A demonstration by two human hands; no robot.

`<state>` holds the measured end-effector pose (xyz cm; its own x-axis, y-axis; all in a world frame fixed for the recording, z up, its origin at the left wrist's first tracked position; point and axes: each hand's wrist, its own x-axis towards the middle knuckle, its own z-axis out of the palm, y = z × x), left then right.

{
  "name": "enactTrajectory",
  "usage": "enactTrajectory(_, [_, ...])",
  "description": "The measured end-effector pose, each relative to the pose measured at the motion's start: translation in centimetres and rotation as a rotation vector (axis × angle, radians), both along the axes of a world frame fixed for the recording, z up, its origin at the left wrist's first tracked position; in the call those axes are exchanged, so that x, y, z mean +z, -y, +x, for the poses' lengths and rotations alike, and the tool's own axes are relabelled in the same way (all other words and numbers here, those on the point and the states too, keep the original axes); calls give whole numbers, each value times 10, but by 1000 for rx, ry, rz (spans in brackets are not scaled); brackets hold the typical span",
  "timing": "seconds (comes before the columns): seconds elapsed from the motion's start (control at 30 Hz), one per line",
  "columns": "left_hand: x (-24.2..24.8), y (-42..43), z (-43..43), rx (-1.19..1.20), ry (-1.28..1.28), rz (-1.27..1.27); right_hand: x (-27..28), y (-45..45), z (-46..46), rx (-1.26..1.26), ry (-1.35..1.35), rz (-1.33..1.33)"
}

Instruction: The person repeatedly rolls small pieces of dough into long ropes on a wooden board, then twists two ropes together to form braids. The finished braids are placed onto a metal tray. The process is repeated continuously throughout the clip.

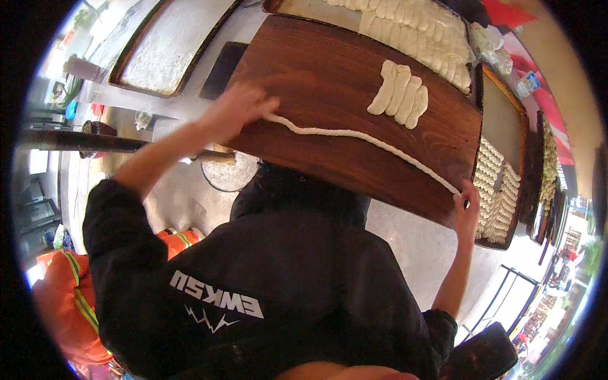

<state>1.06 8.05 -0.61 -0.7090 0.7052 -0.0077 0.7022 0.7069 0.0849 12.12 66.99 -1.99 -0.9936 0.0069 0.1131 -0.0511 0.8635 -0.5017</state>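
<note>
A long thin rope of dough (pixel 351 133) stretches across a dark wooden board (pixel 313 71), sagging slightly between my two hands. At the board's left edge my left hand (pixel 249 104), blurred, is at one end of the rope; its fingertips are too blurred to show their hold. The other end is pinched between the thumb and fingers of my right hand (pixel 466 199) at the board's right edge. Several short, thick dough strips (pixel 399 95) lie side by side on the board, beyond the rope.
Past the board's far edge, a tray (pixel 327 12) holds rows of dough pieces under plastic. A metal tray (pixel 506 104) at the right bears twisted dough (pixel 489 185). Another tray (pixel 166 42) stands at the upper left. A person in orange clothing (pixel 71 304) is at the lower left.
</note>
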Motion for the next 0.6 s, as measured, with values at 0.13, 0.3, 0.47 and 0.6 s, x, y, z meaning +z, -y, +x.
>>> enactTrajectory(0.13, [-26,13,-52,156,-412,322,29,-6,15,-135,218,-463])
enactTrajectory(0.3, [-37,21,-44,480,-137,101,35,-12,46,-84,311,-370])
enactTrajectory(0.47, [-28,13,-54,718,-160,224,22,-39,40,-339,272,-428])
enactTrajectory(0.6, [-53,32,-2,282,-452,296,19,-35,40,-586,286,-515])
